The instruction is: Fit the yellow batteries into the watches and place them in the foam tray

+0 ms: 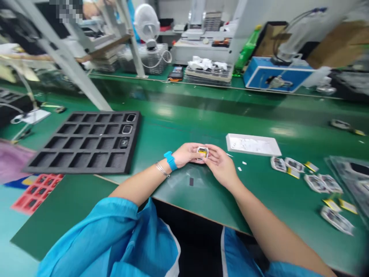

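My left hand (186, 154) and my right hand (220, 164) meet over the green mat, both pinched on one small white-framed part with a yellow tab (202, 152). The left wrist wears a blue band and a thin bracelet. A black foam tray (86, 141) with many pockets lies to the left; three pockets in its right column hold dark parts. Several similar small parts with yellow tabs (305, 173) lie scattered on the mat at the right.
A flat white pad (253, 144) lies just beyond my right hand. A clear plastic sheet (190, 181) lies under my wrists. A blue machine (275, 75) and stacked trays (209, 71) stand across the conveyor. Another person is at the far left.
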The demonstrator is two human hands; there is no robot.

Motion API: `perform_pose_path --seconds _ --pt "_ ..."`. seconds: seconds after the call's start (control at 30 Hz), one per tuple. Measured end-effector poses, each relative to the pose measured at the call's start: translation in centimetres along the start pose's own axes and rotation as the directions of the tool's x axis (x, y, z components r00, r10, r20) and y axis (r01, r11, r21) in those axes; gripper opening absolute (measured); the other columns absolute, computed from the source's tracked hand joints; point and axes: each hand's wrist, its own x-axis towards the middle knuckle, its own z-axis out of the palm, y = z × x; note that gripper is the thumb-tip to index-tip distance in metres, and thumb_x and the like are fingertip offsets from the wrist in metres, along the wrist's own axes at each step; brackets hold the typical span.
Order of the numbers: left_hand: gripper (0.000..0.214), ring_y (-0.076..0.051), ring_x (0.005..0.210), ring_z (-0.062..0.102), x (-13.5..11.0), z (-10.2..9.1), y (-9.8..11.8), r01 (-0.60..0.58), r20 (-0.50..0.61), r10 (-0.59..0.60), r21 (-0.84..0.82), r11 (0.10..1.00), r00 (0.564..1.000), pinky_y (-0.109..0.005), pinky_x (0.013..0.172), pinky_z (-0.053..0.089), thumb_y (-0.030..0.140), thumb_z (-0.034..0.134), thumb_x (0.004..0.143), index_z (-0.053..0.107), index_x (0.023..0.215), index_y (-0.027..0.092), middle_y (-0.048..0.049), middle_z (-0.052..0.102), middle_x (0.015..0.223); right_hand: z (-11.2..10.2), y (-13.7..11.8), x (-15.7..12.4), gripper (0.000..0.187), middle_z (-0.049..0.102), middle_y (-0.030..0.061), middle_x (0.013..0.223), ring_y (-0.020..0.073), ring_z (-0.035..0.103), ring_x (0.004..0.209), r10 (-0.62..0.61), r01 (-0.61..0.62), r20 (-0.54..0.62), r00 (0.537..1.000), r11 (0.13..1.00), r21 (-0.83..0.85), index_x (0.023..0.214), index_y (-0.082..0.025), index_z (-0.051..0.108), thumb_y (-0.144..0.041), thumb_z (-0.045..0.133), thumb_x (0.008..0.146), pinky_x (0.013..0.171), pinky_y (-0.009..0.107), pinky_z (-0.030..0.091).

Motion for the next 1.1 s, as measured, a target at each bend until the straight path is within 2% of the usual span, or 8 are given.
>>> perform_pose_path --seconds 0.17,0.27,0.37,0.47,0.53,0.67,0.97,1.1 --pt "0.042 -0.016 0.090 0.072 -3.0 -0.8 4.0 -0.146 -0.081 0.150 0.053 0.988 0.985 -0.042 0.097 0.055 0.018 0.074 0.082 0.066 0.123 0.018 -0.0102 0.073 0.110 -0.8 0.0 0.2 0.056 0.068 0.0137 0.129 0.0272 0.068 0.117 -0.071 0.066 -0.064 0.995 0.995 -0.079 0.128 -0.025 0.056 -0.048 0.074 0.080 0.106 0.054 0.053" --pt "0.051 -0.021 0.106 0.070 -7.4 -2.4 5.6 -0.327 -0.164 0.362 0.205 0.922 0.918 -0.040 0.100 0.053 0.029 0.069 0.085 0.060 0.135 0.023 -0.0099 0.069 0.123 -1.0 -0.5 -0.2 0.049 0.068 0.0136 0.129 0.0272 0.067 0.120 -0.129 0.113 -0.103 0.986 0.983 -0.145 0.126 -0.024 0.058 -0.048 0.070 0.084 0.108 0.055 0.051" --pt "0.058 -0.022 0.103 0.067 -12.2 -5.0 5.0 -0.306 -0.331 0.658 0.687 0.659 0.677 -0.038 0.092 0.057 0.031 0.077 0.076 0.063 0.132 0.025 -0.0072 0.066 0.116 -0.9 -0.7 -0.4 0.045 0.070 0.0128 0.125 0.0274 0.069 0.116 -0.156 0.132 -0.103 0.982 0.969 -0.208 0.124 -0.024 0.060 -0.048 0.067 0.087 0.107 0.056 0.052" --pt "0.057 -0.023 0.097 0.064 -16.2 -7.5 3.1 0.135 -0.410 0.854 0.912 0.387 0.321 -0.040 0.091 0.056 0.026 0.080 0.070 0.066 0.126 0.020 -0.0083 0.064 0.107 -0.7 -0.6 -0.5 0.043 0.071 0.0122 0.123 0.0273 0.070 0.113 -0.169 0.145 -0.076 0.983 0.955 -0.258 0.123 -0.025 0.061 -0.047 0.066 0.087 0.105 0.056 0.053" --pt "0.053 -0.024 0.095 0.064 -18.0 -8.7 2.1 0.373 -0.446 0.869 0.860 0.349 0.215 -0.042 0.093 0.054 0.024 0.079 0.070 0.067 0.121 0.016 -0.0094 0.065 0.102 -0.5 -0.4 -0.5 0.042 0.071 0.0119 0.121 0.0269 0.071 0.110 -0.170 0.146 -0.063 0.983 0.949 -0.281 0.122 -0.024 0.062 -0.047 0.066 0.087 0.104 0.056 0.054" --pt "0.041 -0.027 0.094 0.066 -19.7 -10.0 1.6 0.569 -0.601 0.774 0.715 0.407 0.201 -0.042 0.090 0.054 0.030 0.079 0.071 0.071 0.108 0.016 -0.0090 0.068 0.096 -0.3 -0.3 -0.6 0.040 0.073 0.0117 0.116 0.0262 0.072 0.105 -0.175 0.147 -0.062 0.983 0.937 -0.317 0.121 -0.024 0.064 -0.045 0.066 0.086 0.101 0.055 0.056" --pt "0.050 -0.026 0.099 0.071 -20.3 -10.3 1.8 0.485 -0.674 0.713 0.697 0.528 0.193 -0.038 0.093 0.053 0.039 0.076 0.069 0.065 0.115 0.022 -0.0057 0.074 0.101 -0.5 -1.3 -0.3 0.032 0.075 0.0093 0.105 0.0233 0.073 0.096 -0.206 0.160 -0.130 0.970 0.942 -0.297 0.112 -0.023 0.067 -0.040 0.065 0.086 0.093 0.046 0.060" --pt "0.049 -0.028 0.107 0.070 -20.9 -10.1 2.0 0.553 -0.701 0.708 0.625 0.551 0.087 -0.041 0.097 0.053 0.046 0.073 0.065 0.061 0.110 0.031 0.0002 0.075 0.107 -0.6 -2.4 -0.5 0.030 0.075 0.0073 0.105 0.0219 0.072 0.099 -0.211 0.169 -0.188 0.959 0.962 -0.215 0.110 -0.025 0.066 -0.043 0.065 0.086 0.091 0.042 0.060"
